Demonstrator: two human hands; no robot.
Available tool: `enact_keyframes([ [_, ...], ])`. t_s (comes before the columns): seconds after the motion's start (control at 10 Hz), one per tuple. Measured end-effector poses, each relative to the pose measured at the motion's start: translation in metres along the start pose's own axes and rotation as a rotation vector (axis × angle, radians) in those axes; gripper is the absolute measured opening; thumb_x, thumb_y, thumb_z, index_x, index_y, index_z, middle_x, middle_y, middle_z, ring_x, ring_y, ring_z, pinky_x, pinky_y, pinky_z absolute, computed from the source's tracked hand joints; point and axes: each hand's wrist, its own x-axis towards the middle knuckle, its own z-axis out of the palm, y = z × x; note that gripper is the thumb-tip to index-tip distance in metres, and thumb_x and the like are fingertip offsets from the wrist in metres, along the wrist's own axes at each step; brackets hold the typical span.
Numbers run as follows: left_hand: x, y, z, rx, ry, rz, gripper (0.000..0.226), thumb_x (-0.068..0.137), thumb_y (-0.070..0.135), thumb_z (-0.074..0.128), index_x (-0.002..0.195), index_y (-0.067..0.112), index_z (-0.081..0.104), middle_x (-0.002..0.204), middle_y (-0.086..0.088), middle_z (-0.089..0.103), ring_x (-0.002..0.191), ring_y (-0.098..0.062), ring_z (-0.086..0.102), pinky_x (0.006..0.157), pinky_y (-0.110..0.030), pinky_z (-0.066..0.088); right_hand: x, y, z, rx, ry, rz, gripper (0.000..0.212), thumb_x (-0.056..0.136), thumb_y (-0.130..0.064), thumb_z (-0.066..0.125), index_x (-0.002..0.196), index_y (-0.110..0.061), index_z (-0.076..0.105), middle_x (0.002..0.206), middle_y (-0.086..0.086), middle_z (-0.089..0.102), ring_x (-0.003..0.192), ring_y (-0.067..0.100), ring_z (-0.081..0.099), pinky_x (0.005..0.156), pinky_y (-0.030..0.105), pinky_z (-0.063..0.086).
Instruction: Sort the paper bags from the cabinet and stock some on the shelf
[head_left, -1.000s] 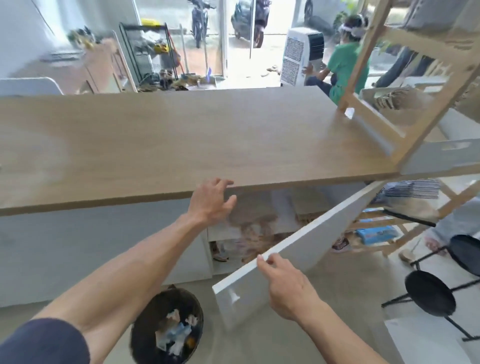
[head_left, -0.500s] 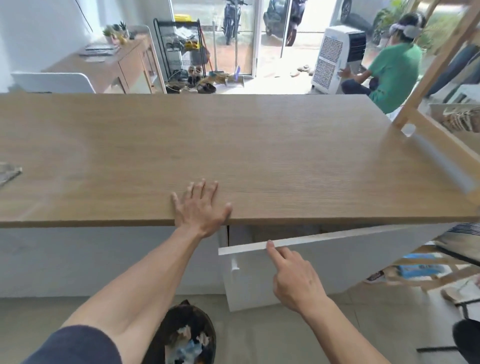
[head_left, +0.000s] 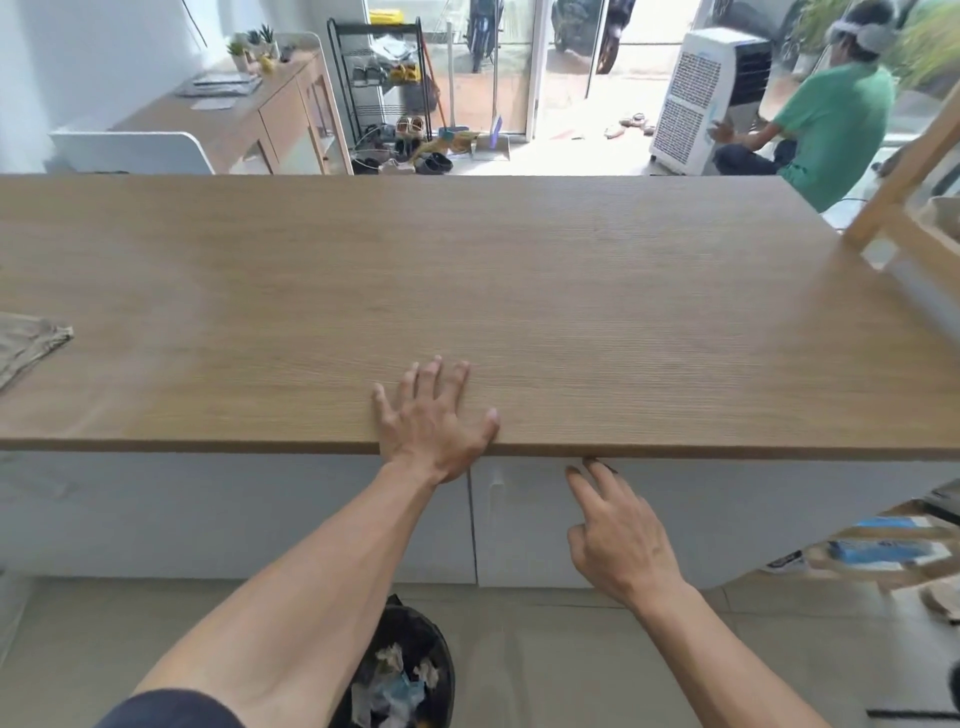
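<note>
The left hand (head_left: 434, 421) lies flat on the near edge of the wooden countertop (head_left: 519, 286), palm down and fingers spread, holding nothing; its wrist hangs over the lip. The right hand (head_left: 618, 535) is lower, in front of the white cabinet door (head_left: 727, 519), with its fingers loosely straight and nothing in its grasp. Its fingertips (head_left: 589, 464) touch the top of that door, right under the counter's edge.

The door sits flush with the neighbouring white panel (head_left: 234, 514), a thin dark seam running between them, so the inside of the cabinet is hidden. A small pale handle (head_left: 497, 486) shows near the door's upper left corner, between the two hands and touched by neither.

A flat, creased tan sheet (head_left: 26, 345) lies on the counter at the far left, cut off by the frame and well apart from both hands; whether it is a paper bag cannot be told. The wooden shelf (head_left: 893, 182) stands at the right end of the counter, its slanted post rising above the top, and its lower boards (head_left: 883, 545) carry blue items too blurred to name. It is well apart from the right hand.

On the tiled floor between the forearms stands a black waste bin (head_left: 400, 675) with crumpled scraps inside. Beyond the counter a person in a green shirt (head_left: 831, 124) sits beside a white air cooler (head_left: 701, 98)
</note>
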Motion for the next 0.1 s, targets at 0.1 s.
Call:
enact_keyframes([
  [0.1,0.002,0.0001,-0.0003,0.014,0.005,0.014,0.078,0.086,0.074,0.028,0.155,0.04,0.017,0.166,0.004,0.014,0.153,-0.021,0.008,0.119,-0.061,0.005,0.0013,-0.0032,-0.0055,0.061,-0.057,0.039,0.066,0.079,-0.017,0.049,0.144,-0.013,0.038,0.146,0.006,0.041,0.129,0.026,0.046,0.097,0.036,0.046],
])
